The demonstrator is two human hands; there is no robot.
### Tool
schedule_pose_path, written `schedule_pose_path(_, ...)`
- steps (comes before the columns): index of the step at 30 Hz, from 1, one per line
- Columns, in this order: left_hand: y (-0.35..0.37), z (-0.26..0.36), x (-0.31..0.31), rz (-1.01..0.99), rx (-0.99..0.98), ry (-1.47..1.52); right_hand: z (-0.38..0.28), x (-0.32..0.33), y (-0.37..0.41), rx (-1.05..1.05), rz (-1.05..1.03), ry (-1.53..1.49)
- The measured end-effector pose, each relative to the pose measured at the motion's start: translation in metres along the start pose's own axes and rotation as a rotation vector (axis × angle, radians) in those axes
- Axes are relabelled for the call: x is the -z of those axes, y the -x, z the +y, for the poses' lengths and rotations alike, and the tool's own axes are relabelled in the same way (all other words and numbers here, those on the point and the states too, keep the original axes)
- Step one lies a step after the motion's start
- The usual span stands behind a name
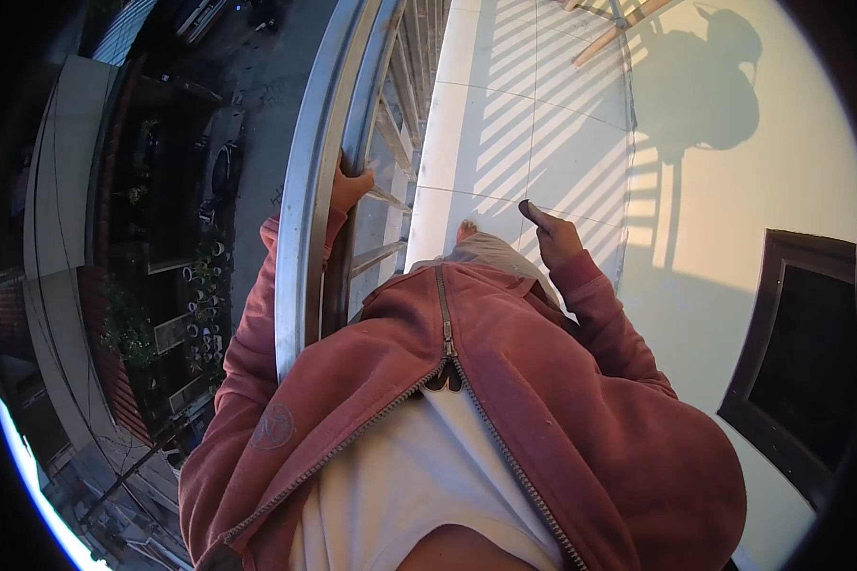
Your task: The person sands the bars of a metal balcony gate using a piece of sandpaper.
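My left hand (352, 187) is closed on the metal railing (316, 124), with the thumb over its inner bar and the other fingers mostly hidden. To the right, my right hand (562, 243) is held in front of my body above the tiled floor (505, 114). Its fingers are curled, and a short, dark-tipped shape (528, 208) sticks out forward from it. I cannot make out what that shape is. Both arms are in the sleeves of a reddish zip jacket (590, 419).
Beyond the railing, a street with potted plants (200, 295) and rooftops lies far below. Wooden legs (605, 43) stand on the floor ahead. A pale wall (695, 209) with a dark-framed window (767, 314) rises at the right, carrying my shadow.
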State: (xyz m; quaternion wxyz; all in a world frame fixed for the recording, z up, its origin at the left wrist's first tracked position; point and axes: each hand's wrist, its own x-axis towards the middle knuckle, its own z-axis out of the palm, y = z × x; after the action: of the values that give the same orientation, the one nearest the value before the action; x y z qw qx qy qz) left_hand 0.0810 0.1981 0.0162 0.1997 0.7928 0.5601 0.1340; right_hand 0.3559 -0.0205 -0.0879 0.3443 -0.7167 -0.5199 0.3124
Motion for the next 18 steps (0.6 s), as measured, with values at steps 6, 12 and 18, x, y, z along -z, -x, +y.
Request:
schedule_pose_path(6, 0.023, -0.037, -0.036, 0.115, -0.194, 0.022, -0.046, -0.005, -0.084, -0.196, -0.103, -0.252)
schedule_pose_path(12, 0.039, -0.025, -0.031, 0.165, -0.254, -0.031, -0.105, -0.047, -0.168, 0.138, 0.095, -0.27)
schedule_pose_path(18, 0.039, -0.015, -0.023, 0.082, -0.145, -0.034, -0.145, -0.076, -0.213, 0.121, 0.227, -0.595)
